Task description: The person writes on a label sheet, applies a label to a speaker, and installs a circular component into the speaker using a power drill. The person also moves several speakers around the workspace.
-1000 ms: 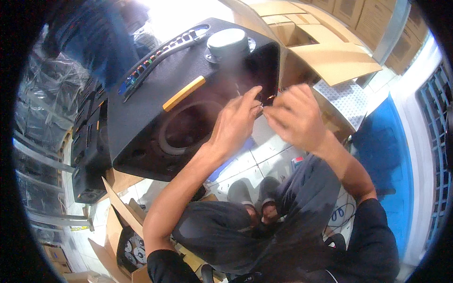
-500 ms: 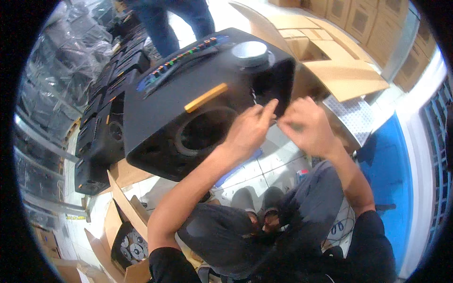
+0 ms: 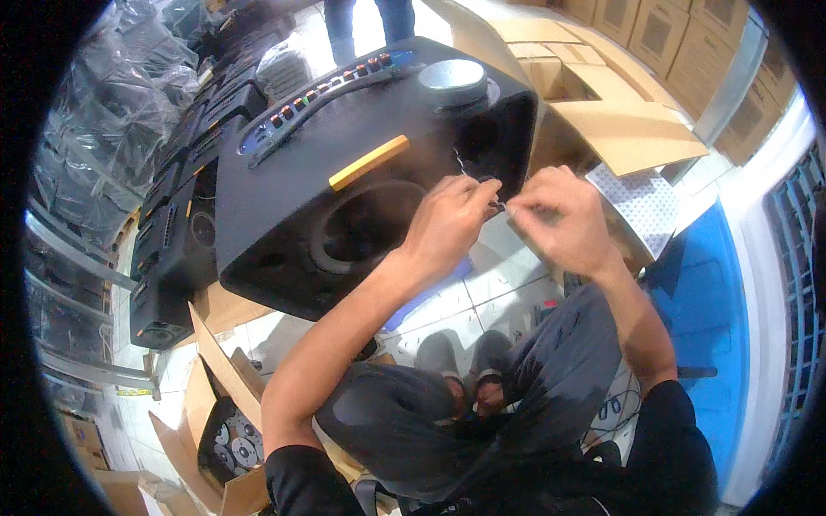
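Note:
A black speaker cabinet point(image 3: 284, 206) stands tilted in front of me, with a round hole in its face. Out of a second opening at its right comes a thin twisted wire point(image 3: 460, 162). My left hand point(image 3: 449, 219) pinches this wire just outside the cabinet, fingers closed. Close beside it, my right hand point(image 3: 564, 219) is closed in a pinch at the wire's end; the tips partly hide what they grip. A round speaker driver point(image 3: 453, 79) rests on the cabinet's top, silver magnet up. A yellow strip point(image 3: 370, 163) lies along the cabinet's upper edge, near a row of knobs point(image 3: 327, 90).
More black cabinets point(image 3: 176, 258) line up at the left, beside plastic-wrapped goods point(image 3: 112, 112). Open cardboard boxes point(image 3: 628, 133) stand at the right, and one with round metal parts point(image 3: 237, 443) sits lower left. Someone's legs point(image 3: 370, 26) show behind the cabinet. A blue panel point(image 3: 705, 327) is at my right.
My left index finger, stretched out before, has bent down onto the wire. My right hand stays close by, its fingers in a pinch. The other person's legs have moved farther back.

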The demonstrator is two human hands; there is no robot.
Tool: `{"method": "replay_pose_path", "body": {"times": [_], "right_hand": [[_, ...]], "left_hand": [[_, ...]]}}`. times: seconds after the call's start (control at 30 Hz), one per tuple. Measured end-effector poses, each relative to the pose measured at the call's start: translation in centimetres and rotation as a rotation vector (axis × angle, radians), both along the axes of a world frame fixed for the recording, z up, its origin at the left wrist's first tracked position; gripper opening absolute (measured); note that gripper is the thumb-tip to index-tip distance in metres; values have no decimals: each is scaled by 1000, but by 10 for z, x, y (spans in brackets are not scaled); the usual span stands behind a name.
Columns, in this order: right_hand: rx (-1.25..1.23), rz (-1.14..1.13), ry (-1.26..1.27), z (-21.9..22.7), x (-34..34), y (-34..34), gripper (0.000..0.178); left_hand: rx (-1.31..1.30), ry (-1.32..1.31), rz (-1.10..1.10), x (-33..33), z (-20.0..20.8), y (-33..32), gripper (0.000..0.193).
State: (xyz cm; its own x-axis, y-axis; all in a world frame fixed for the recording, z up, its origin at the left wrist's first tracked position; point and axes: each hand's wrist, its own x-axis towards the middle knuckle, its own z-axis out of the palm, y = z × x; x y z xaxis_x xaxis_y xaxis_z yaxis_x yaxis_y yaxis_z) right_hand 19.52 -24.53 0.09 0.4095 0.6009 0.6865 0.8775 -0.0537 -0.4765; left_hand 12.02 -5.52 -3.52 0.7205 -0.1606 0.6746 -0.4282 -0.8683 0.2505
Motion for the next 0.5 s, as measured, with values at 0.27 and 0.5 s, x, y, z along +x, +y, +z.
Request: {"method": "replay_pose_path", "body": {"times": [0.27, 0.5], "right_hand": [[45, -112, -245, -12, -14, -5, 6], [83, -171, 525, -10, 11, -7, 10]], "left_hand": [[-208, -57, 6, 1, 5, -8, 16], [-406, 55, -20, -6, 12, -3, 15]]}}
